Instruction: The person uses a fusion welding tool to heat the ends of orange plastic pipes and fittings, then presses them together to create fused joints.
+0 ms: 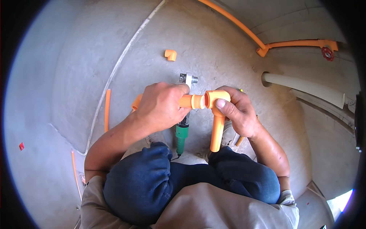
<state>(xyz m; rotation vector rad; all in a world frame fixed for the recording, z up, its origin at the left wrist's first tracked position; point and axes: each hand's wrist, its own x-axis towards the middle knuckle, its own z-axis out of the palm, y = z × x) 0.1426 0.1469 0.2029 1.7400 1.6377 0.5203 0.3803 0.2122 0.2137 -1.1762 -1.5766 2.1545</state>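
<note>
My left hand [162, 105] is closed round an orange plastic pipe [186, 101], whose right end has a raised, shiny ring. Past the wrist side of this hand, an orange fitting [137, 102] shows partly. My right hand [240, 112] grips an orange elbow fitting [218, 97], thumb on its front. From the elbow a short orange pipe [217, 133] points down toward my knees. The pipe end faces the elbow's mouth, nearly in line; whether they touch I cannot tell. Below my hands lies a pipe welding tool with a green handle [182, 137], its middle partly hidden.
A loose orange elbow [170, 55] lies on the concrete floor ahead. Orange pipe [107, 110] and a pale hose [126, 51] lie at left. Along the right wall run an orange pipe with a red valve wheel [327, 54] and a thick white pipe [305, 87].
</note>
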